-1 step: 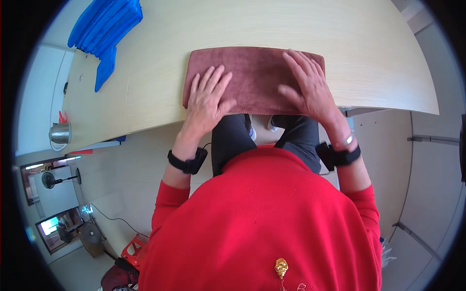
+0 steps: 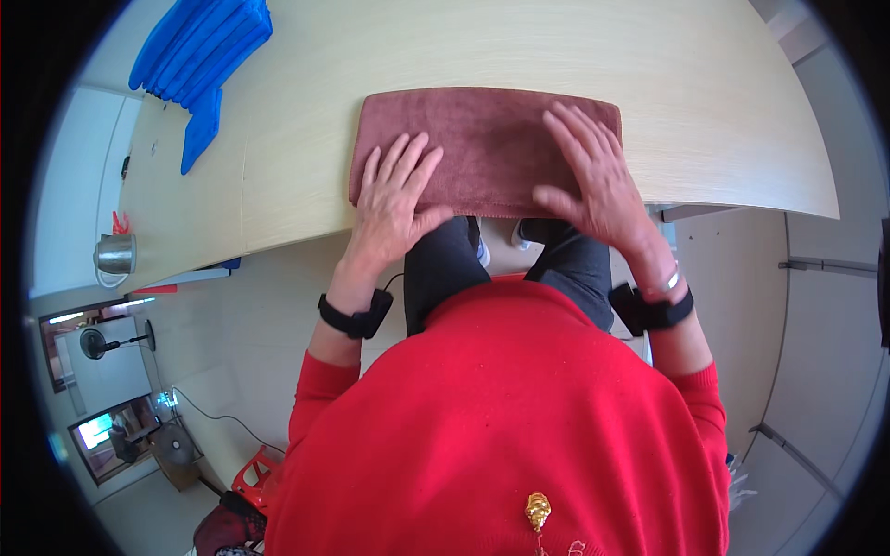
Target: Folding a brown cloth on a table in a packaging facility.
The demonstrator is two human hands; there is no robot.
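Note:
A folded reddish-brown towel (image 2: 482, 139) lies flat along the front edge of the pale wooden table (image 2: 686, 102). On its left part rests my left hand (image 2: 394, 190), palm down with the fingers spread. My right hand (image 2: 598, 176) is over the towel's right part, fingers stretched out and the thumb held apart. Neither hand grips the cloth. Whether the right palm presses on it, I cannot tell.
Several folded blue cloths (image 2: 204, 56) are stacked at the table's far left. A metal mug (image 2: 116, 253) stands by the left edge. Fans (image 2: 173, 445) and a red stool (image 2: 252, 477) are at the lower left; pale cabinets (image 2: 830, 306) line the right.
Both hands have slid slightly toward me over the towel. The towel stays in place.

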